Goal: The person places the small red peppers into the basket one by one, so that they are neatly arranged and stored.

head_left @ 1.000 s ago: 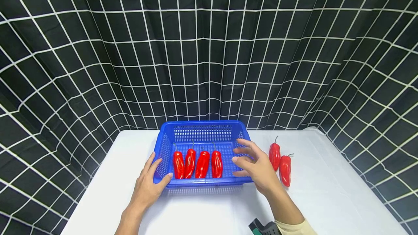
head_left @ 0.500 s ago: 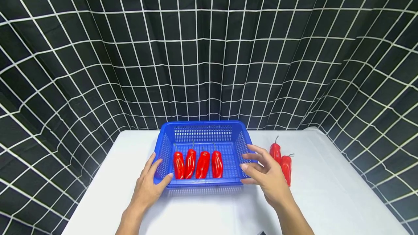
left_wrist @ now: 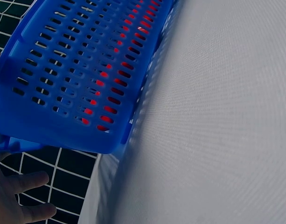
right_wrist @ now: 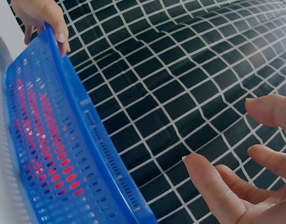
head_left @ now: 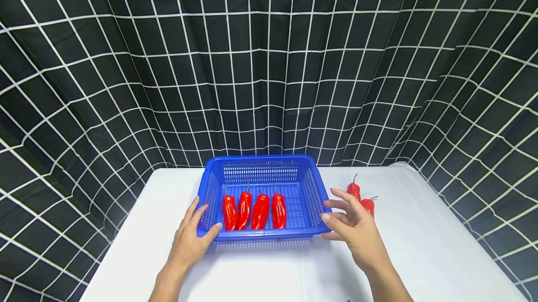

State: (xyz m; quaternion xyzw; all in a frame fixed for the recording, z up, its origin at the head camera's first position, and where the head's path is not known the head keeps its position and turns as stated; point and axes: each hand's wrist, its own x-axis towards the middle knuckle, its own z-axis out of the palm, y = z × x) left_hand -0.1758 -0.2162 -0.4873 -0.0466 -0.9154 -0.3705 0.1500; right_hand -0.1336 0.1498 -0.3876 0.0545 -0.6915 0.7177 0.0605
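A blue plastic basket point(head_left: 269, 234) sits on the white table with several long red peppers point(head_left: 279, 211) lying side by side in it. My left hand point(head_left: 188, 242) holds its front left corner, thumb over the rim and fingers along the left side. In the right wrist view this left hand point(right_wrist: 40, 11) shows at the basket's far end. Just off the basket's right rim, my right hand point(head_left: 359, 234) is empty, fingers spread and slightly bent. Behind it lie two more red peppers: the farther one point(head_left: 353, 190) and the nearer one point(head_left: 368, 207), both partly covered by the hand.
The white table point(head_left: 428, 246) extends on both sides of the basket and in front of it. A black cloth with a white grid point(head_left: 269, 68) hangs behind and at both sides, close to the basket's back rim.
My right hand has moved right, from over the basket's right side to beside its rim, and now covers more of the two loose peppers. The left hand and basket stay in place.
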